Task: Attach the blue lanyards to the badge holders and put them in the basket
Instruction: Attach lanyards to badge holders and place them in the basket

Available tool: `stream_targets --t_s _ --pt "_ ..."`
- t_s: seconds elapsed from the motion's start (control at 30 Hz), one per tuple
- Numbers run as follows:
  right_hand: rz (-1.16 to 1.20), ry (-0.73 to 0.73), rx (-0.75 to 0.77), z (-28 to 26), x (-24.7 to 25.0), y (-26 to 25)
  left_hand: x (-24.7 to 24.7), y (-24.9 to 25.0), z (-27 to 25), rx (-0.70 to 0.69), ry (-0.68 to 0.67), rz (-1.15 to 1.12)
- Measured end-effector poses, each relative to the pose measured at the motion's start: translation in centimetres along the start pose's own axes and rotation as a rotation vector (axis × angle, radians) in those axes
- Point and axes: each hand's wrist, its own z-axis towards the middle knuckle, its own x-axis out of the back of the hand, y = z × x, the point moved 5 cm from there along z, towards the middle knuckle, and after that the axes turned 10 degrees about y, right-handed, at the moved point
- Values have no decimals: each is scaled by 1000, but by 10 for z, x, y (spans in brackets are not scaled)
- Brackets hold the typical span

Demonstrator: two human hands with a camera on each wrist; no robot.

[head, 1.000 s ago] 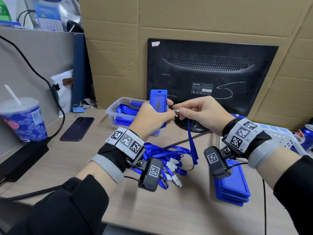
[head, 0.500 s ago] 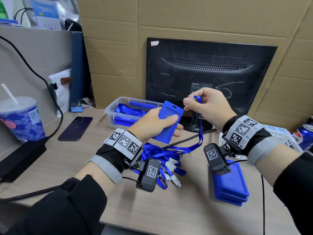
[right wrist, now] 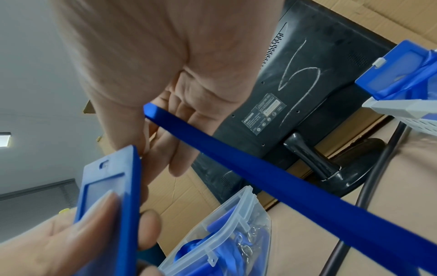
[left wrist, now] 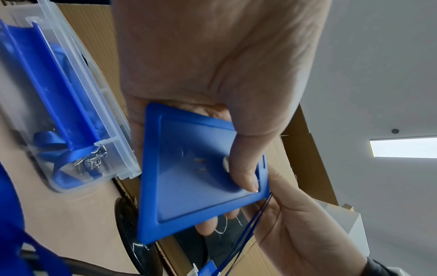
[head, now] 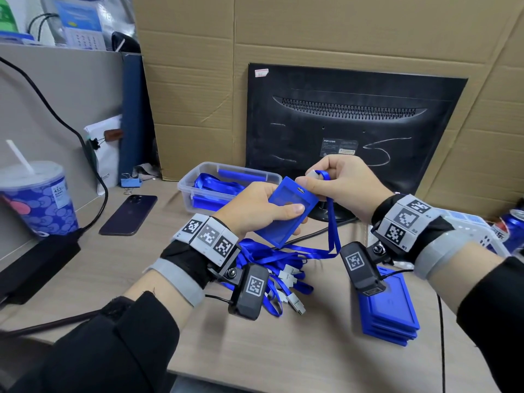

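Nearest on the desk (head: 312,350): loose lanyards (head: 286,276) in a heap, and a stack of badge holders (head: 391,321) at right. Above them, left hand (head: 255,211) gripping a blue badge holder (head: 286,214), thumb across its face, fingers curled behind. Right hand (head: 340,180) pinching the clip end of a blue lanyard (head: 331,222), now brought down against the holder's top slot after hanging apart from it half a second earlier. Holder tilted flatter than before. Clip seemingly about to hook in; latching not visible. Further back, a clear tub (head: 226,180) of lanyards. White basket (head: 467,222) at far right, awaiting this one.
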Motion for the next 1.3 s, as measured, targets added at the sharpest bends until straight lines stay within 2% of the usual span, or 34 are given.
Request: stream_targets --t_s 0.3,0.53,0.83,1.03,1.3 --pt "30 -52 -25 -3 0 0 -3 -1 -1 58 -7 20" --pt "26 -72 -45 -6 0 -2 0 -1 1 78 53 34" --pt "-169 -195 24 -7 -5 -8 4 -3 0 120 142 14" --pt "-166 -123 45 -4 -3 -5 4 -2 0 117 130 12" --pt "-167 -161 31 -4 3 -1 1 -4 0 120 102 34"
